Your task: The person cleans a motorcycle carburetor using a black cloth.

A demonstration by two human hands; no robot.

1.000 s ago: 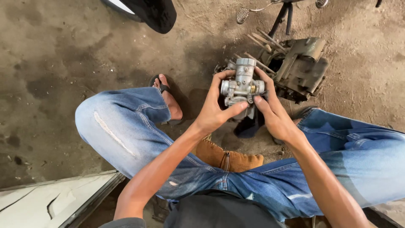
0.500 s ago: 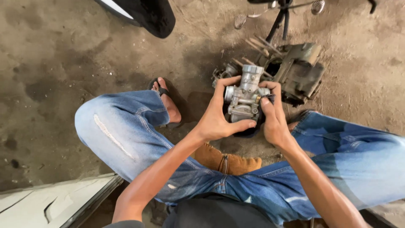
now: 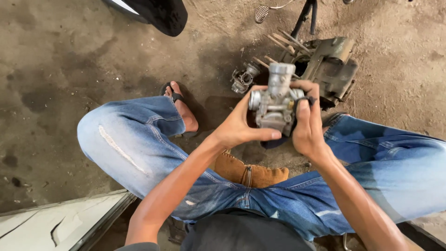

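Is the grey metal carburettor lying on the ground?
No, both the left hand and right hand hold the grey metal carburettor up.

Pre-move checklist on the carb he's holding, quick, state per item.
1. Left hand on the grey carburetor: ok, thumb under its base.
2. Right hand on it: ok, fingers wrapped round the far side.
3. Carburetor off the ground: ok, held above the knees.
4. Second small carburetor part out of the way: ok, lying on the dirt floor.
5. Engine block apart from hands: ok.
6. Loose screws or fittings: cannot tell.
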